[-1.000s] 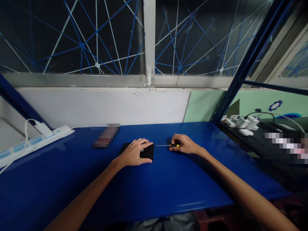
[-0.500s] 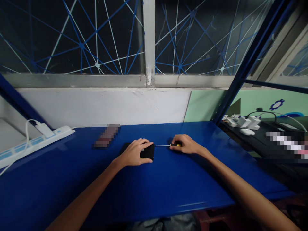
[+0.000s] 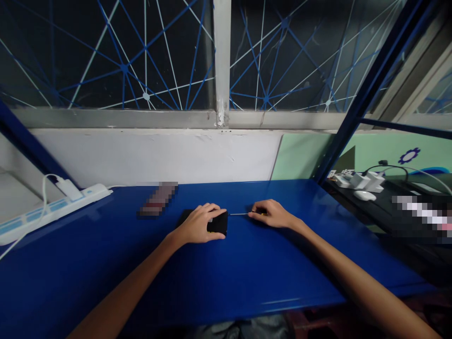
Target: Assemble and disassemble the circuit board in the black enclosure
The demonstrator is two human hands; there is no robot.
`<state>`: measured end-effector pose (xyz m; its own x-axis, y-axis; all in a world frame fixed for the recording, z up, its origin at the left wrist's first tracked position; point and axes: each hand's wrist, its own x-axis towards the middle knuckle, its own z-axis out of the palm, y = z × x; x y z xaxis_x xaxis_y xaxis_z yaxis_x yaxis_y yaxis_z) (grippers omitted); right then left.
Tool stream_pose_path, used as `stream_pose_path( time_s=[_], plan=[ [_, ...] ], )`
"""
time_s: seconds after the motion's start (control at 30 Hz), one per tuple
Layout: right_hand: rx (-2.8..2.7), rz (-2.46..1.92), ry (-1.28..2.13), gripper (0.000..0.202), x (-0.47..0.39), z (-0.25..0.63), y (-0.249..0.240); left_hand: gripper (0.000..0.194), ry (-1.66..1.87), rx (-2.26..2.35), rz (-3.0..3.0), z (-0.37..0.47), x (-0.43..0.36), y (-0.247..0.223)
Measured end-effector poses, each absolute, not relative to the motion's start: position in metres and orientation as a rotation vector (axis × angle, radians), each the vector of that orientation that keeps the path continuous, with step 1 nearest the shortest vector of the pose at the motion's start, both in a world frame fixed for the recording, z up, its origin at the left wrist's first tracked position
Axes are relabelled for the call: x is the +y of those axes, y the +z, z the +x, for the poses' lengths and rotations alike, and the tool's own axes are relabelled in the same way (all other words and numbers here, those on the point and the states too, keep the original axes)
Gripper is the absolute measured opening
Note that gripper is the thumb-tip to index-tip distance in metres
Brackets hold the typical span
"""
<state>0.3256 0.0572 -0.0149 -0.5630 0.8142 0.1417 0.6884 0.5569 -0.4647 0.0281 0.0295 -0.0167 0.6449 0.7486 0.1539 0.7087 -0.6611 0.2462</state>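
Both forearms are bare from the lower frame edge to the wrists; no sleeve, cuff, watch, band or glove shows on either. The left hand [image 3: 197, 225] and right hand [image 3: 272, 214] are bare, and no ring is visible on the fingers in view. At the bottom centre, a strip of grey clothing [image 3: 243, 328] shows.

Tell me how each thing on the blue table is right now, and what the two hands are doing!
left hand: closed around the black box, pressing it to the table.
black box: lying flat, gripped.
right hand: closed on the screwdriver's handle.
screwdriver: lying level, tip at the box's right side.
power strip: lying at the table's left edge, one white plug in.
blue table: shiny, bearing it all.
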Motion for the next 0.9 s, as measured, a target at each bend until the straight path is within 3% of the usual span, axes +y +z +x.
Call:
stream_pose_path(
  time_s=[0.9],
  plan=[
    [-2.434, -1.169, 0.551, 0.029, 0.0617, 0.3286, -0.0215, 0.071, 0.386, 1.183, 2.713, 0.0273, 0.0306, -0.0177]
  ],
)
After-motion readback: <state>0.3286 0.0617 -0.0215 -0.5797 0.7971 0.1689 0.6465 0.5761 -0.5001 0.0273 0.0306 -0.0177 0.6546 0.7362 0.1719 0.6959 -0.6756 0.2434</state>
